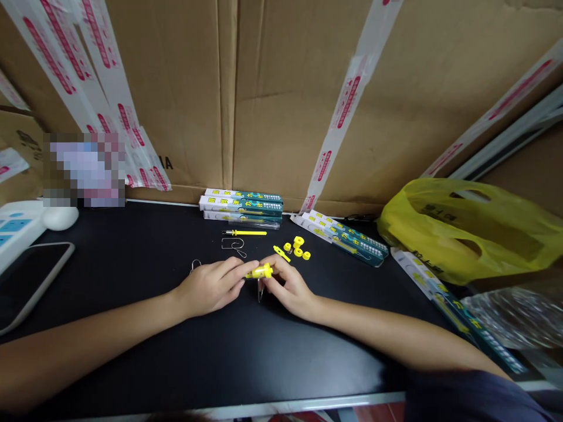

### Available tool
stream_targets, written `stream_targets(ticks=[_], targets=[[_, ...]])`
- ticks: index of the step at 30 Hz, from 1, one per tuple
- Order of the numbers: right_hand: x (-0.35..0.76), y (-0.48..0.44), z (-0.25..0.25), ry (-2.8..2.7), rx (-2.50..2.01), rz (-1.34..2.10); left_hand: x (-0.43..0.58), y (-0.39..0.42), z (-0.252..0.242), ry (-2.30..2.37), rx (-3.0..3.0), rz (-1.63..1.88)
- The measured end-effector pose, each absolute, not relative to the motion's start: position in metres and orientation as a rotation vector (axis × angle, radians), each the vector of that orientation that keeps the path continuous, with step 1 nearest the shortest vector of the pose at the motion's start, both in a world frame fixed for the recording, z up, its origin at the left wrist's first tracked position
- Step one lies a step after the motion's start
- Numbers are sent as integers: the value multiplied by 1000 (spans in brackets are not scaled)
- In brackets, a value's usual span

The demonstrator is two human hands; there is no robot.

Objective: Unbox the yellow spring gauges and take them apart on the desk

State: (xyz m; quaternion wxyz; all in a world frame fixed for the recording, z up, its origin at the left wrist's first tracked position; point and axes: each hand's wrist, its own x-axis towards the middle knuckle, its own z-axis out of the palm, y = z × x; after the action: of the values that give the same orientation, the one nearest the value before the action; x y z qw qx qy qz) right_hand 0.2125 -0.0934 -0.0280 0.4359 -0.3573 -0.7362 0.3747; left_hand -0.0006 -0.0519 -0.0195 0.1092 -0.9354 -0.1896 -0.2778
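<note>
My left hand (pixel 213 286) is wrapped around the clear tube of a spring scale (pixel 263 271), whose yellow end cap points to the right. At that cap, the fingers of my right hand (pixel 294 288) are closed on a bent metal wire piece (pixel 260 291) that hangs below the tube. Most of the tube is hidden by my left fingers. Just beyond my hands lie bent wire hooks (pixel 234 246), a yellow rod with a dark tip (pixel 244 233), a flat yellow piece (pixel 281 254) and several small yellow caps (pixel 298 242). A wire loop (pixel 196 265) shows behind my left hand.
Printed boxes (pixel 241 205) are stacked at the back, with more boxes (pixel 343 237) and a single box (pixel 457 310) to the right. A yellow plastic bag (pixel 466 228) lies far right. On the left are a phone (pixel 35 287) and a power strip (pixel 15 225). Cardboard (pixel 281 105) walls the back.
</note>
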Motion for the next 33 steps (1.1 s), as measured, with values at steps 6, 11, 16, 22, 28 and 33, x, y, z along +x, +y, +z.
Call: stream_targets(ticks=[6,11,16,22,28,33], targets=[[198,-78,-29,-1911,-823,886,8,-49,-7,-658,-2743,-888],[193,-75,-30,-1901,-842,872,14,-42,-5,-642,-2683,-973],[189,-79,-26,-1895,-886,745,11,-44,-10,-603,-2591,-990],[190,-78,-23,-1954,-875,609,7,-44,-6,-570,-2569,-956],[194,-73,-28,-2026,-845,579,4,-43,-6,-535,-2622,-932],[199,-72,-31,-2102,-863,595,0,-39,-9,-430,-2605,-924]])
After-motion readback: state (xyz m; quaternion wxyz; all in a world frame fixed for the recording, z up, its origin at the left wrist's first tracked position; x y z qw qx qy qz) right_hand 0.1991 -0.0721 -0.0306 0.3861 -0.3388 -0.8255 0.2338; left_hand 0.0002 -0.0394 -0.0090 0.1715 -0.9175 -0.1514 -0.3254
